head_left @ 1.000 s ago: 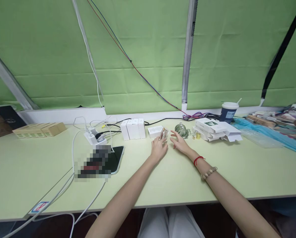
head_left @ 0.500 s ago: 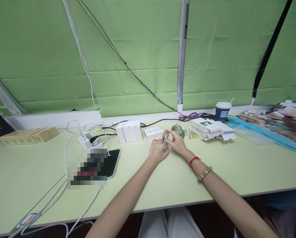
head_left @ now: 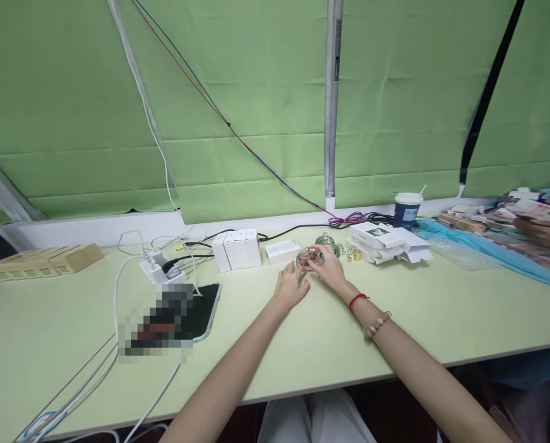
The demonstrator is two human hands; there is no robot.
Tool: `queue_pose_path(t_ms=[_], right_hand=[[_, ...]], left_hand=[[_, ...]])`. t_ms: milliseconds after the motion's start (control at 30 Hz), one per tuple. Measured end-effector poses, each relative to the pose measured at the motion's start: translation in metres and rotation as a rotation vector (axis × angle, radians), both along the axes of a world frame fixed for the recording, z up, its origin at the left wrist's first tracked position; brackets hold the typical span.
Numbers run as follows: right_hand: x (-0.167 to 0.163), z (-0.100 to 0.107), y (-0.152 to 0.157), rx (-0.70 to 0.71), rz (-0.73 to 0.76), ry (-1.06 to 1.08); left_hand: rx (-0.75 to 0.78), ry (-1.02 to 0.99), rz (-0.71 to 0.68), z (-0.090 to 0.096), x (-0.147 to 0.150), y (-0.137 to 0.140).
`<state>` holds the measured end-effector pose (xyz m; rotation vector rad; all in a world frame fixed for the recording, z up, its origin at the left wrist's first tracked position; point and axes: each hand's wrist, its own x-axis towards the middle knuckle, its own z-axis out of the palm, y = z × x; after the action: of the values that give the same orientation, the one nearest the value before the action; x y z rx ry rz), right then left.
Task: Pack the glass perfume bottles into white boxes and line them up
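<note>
A small round glass perfume bottle [head_left: 306,257] with pinkish liquid and a gold-coloured neck stands upright on the table. My right hand [head_left: 326,264] grips it between thumb and fingers from the right side. Close by on the left is my left hand [head_left: 292,286], its thumb spread away from the stretched fingers; the fingertips are right beside the bottle, and whether they touch it is unclear. A round green glass bottle [head_left: 326,241] stands just behind my right hand, partly covered by it. Gold caps [head_left: 357,255] and small clear glass pieces [head_left: 341,249] lie to its right.
White boxes [head_left: 237,251] and a flat white box [head_left: 282,251] stand behind my hands. Opened white cartons [head_left: 381,240] and a paper cup [head_left: 406,209] are to the right. A tablet [head_left: 205,311], a power strip [head_left: 157,264] with cables and tan boxes [head_left: 44,261] lie left. Another person's hand [head_left: 545,231] shows far right.
The perfume bottle has gone from tilted up between both hands to standing on the table. My left hand's fingers have loosened from it. The view has shifted slightly.
</note>
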<state>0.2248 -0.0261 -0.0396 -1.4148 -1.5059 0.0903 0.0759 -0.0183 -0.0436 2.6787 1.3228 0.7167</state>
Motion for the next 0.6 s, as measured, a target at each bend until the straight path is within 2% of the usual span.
queue_pose_path(t_ms=[333,500,600], right_hand=[[-0.0018,-0.0001,0.0004,-0.090,0.082,0.104],[-0.0007,0.0013,-0.0019,-0.062,0.048,0.127],[-0.0003,0.0005,-0.0015,-0.061,0.118,0.170]], left_hand=[[-0.049,-0.013,0.164,-0.0042,0.0005,0.0049],[-0.037,-0.134,0.163,-0.0027,0.0005,0.0031],[0.007,-0.158,0.144,0.0007,0.0008,0.0012]])
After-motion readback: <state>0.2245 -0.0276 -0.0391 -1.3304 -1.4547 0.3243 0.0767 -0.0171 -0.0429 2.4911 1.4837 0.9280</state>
